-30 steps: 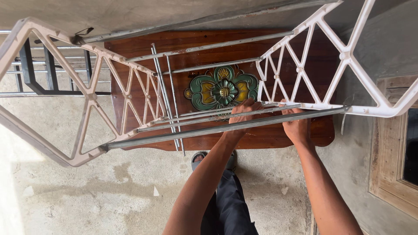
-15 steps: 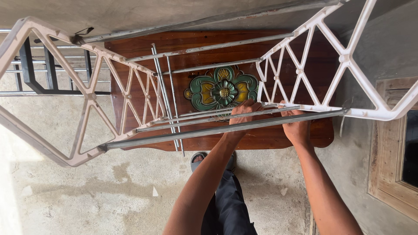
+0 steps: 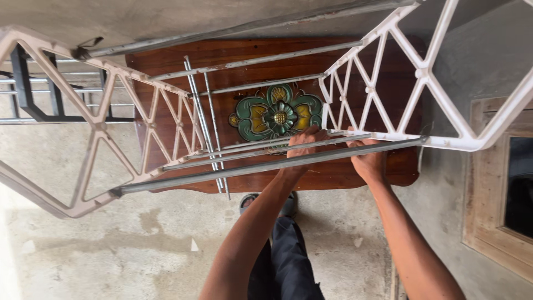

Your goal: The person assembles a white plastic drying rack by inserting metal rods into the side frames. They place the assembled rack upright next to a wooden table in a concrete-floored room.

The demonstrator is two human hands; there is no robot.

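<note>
A rack of grey metal rods (image 3: 261, 166) set between two white plastic lattice side frames stands over a dark wooden worktop (image 3: 355, 172), seen from above. The left hand (image 3: 304, 144) is curled around one of the near rods, and the right hand (image 3: 366, 158) clasps the rods just beside the right side frame (image 3: 413, 97). The left side frame (image 3: 105, 130) leans out over the concrete floor (image 3: 139, 244). A green and yellow flower inlay (image 3: 276, 116) shows on the worktop beyond the hands.
</note>
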